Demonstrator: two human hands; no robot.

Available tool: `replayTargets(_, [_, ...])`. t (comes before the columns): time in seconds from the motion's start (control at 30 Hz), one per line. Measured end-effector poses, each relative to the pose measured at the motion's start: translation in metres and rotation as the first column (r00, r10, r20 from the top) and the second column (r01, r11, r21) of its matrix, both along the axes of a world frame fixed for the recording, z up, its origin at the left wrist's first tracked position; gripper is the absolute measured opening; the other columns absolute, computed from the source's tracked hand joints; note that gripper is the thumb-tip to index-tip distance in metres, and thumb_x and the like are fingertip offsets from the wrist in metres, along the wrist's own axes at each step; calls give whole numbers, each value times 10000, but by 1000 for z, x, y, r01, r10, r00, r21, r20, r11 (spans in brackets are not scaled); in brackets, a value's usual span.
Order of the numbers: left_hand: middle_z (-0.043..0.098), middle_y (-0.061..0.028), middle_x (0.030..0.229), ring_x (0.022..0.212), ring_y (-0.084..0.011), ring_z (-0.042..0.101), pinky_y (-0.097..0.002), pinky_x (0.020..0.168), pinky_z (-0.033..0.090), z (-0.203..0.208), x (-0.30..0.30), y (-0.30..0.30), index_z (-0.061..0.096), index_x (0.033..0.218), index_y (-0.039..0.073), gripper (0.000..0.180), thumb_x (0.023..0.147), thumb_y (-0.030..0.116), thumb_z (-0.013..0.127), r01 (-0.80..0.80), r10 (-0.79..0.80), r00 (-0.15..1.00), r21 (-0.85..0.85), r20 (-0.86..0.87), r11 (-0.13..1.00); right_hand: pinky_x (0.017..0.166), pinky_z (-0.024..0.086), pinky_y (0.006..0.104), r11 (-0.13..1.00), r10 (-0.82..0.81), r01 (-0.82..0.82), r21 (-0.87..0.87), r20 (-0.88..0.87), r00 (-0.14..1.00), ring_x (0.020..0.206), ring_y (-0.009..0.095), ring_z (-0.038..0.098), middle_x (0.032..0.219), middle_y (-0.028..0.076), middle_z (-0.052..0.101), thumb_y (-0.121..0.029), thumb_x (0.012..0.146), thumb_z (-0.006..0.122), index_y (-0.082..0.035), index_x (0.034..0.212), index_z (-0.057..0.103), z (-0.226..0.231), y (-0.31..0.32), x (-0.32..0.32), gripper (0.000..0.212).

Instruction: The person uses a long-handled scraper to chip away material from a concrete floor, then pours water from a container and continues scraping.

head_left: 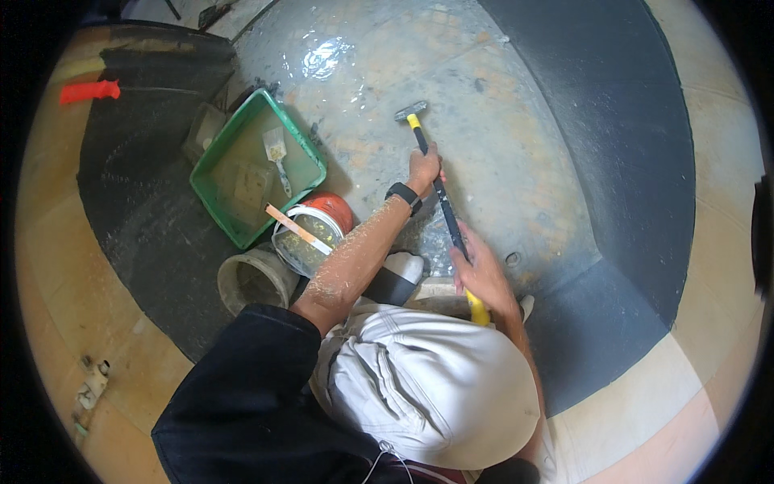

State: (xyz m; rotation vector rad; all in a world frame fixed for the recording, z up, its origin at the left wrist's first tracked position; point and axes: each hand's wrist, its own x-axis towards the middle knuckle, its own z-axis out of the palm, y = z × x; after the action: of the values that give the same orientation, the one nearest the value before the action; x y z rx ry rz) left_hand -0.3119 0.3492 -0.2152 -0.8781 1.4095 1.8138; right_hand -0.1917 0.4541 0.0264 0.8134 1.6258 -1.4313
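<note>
A long-handled scraper [442, 194] with a black and yellow handle slants across the middle of the picture. Its metal head [411, 111] points away from me and is on or close to the grey floor; I cannot tell which. High on the handle, my left hand [422, 168] is closed around the black grip just below a yellow band, with a dark watch on its wrist. Lower down, my right hand [484, 273] grips the same handle, near its yellow end [478, 310].
Left of my arm stands a green tub [216, 211] of murky liquid with a wide brush [276, 157] in it. Nearer are a red bucket [332, 207] with a stick [297, 228] across it and a grey bucket [227, 284]. Dark-coated walls [625, 145] border the wet floor [508, 137].
</note>
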Motion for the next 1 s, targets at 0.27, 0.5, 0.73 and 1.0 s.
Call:
replayTargets(0.27, [511,-66,661,421,-160,492,-334,401,473,1,22,23,491,1181,-22,476,1080,423,355,125,-126,992,-164,1,979,717,523,271,957,-197,229,178,-181,963,796,171,664,1070,148,689,-171,1049,481,-68,1485,480,-5,-4,134,448])
replayTargets(0.5, [567,-109,625,469,-253,590,-407,473,507,-39,-33,-4,499,1156,-61,460,1063,369,367,327,-435,878,-415,-198,849,700,466,251,914,-163,286,289,-383,909,807,86,543,1093,117,668,-135,1018,521,0,1418,532,-32,-58,67,422])
replayTargets(0.73, [614,-223,666,587,-421,640,-520,544,517,-50,-10,-7,484,1147,-95,289,953,118,515,536,-692,717,-563,-91,630,683,476,238,884,-199,328,334,-366,909,762,61,518,973,105,733,-86,1007,522,-15,1396,570,-27,-75,98,398])
replayTargets(1.0, [587,-142,556,467,-270,621,-424,479,508,-75,-29,-25,579,814,-53,547,1061,376,346,340,-707,660,-739,-252,581,806,499,254,895,-220,360,263,-442,870,901,77,608,1281,237,658,-79,1006,522,77,1306,605,-25,-81,76,348])
